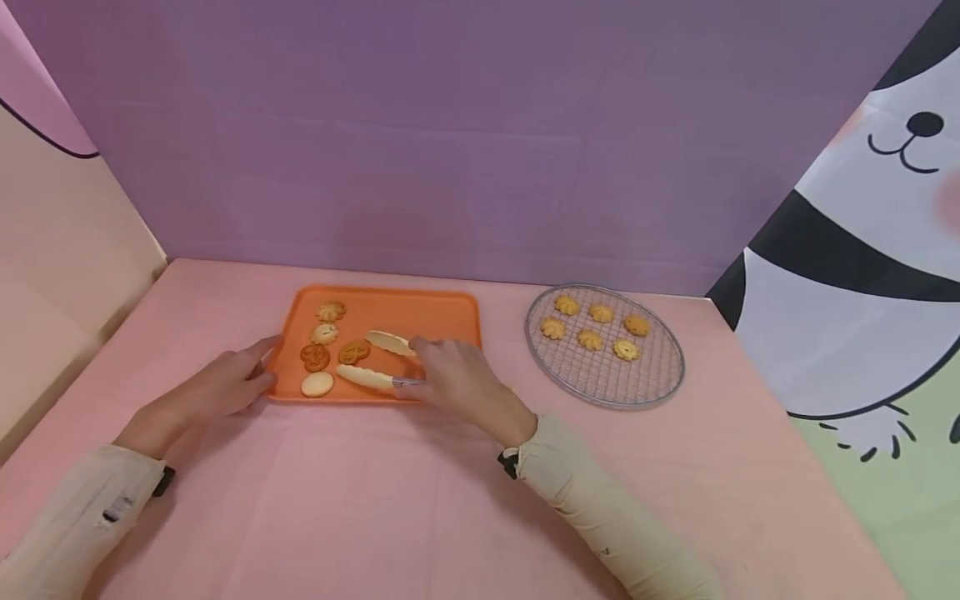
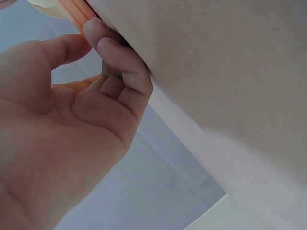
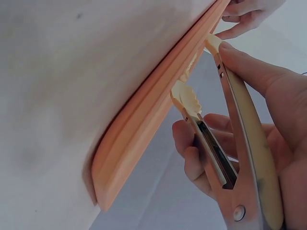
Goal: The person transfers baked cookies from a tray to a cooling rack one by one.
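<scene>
My right hand [image 1: 457, 379] grips a pair of tongs [image 3: 249, 143] with cream scalloped tips. The tips are spread apart over the orange tray [image 1: 420, 308], close to either side of a brown pretzel-shaped cookie [image 1: 354, 352]. My left hand [image 1: 225, 379] holds the tray's left edge between thumb and curled fingers, as the left wrist view shows. Down the tray's left side lie a flower-shaped cookie [image 1: 331, 311], a pale cookie with dark bits [image 1: 325, 333], another brown pretzel-shaped cookie [image 1: 315, 357] and a plain round cookie [image 1: 317, 384].
Right of the tray stands a round wire rack [image 1: 600, 375] bearing several cookies, among them a flower-shaped one [image 1: 590, 339] and an oval one [image 1: 637, 325]. A pink cloth [image 1: 337, 500] covers the table. Behind it rises a purple backdrop [image 1: 450, 167], with a panda print [image 1: 847, 275] at right.
</scene>
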The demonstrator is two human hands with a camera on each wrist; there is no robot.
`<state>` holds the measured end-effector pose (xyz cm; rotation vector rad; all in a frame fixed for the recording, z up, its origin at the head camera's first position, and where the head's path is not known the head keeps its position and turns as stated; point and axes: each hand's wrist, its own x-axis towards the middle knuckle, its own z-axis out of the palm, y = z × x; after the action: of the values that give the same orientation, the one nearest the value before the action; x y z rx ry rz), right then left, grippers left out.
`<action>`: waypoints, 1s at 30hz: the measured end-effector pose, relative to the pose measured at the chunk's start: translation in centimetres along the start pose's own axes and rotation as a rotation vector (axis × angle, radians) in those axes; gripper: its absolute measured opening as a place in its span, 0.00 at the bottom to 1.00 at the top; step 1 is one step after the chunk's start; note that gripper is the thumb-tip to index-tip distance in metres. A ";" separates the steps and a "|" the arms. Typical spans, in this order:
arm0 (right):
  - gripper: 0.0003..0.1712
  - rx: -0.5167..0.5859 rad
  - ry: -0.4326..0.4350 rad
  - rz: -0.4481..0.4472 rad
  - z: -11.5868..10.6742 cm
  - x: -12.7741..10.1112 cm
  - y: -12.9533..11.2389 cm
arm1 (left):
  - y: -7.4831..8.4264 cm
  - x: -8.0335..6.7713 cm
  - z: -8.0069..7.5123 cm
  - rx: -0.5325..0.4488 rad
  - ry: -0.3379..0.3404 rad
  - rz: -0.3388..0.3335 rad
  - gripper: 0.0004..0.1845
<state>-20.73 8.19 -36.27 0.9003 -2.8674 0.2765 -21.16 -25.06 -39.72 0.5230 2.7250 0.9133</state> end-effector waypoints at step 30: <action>0.23 -0.066 0.013 -0.021 0.1 -0.1 -0.7 | 0.5 -0.1 0.0 0.056 0.010 -0.018 0.36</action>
<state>-20.21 7.67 -36.32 0.9127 -2.8354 0.1833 -20.93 -24.72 -39.45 0.5048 2.7670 0.8397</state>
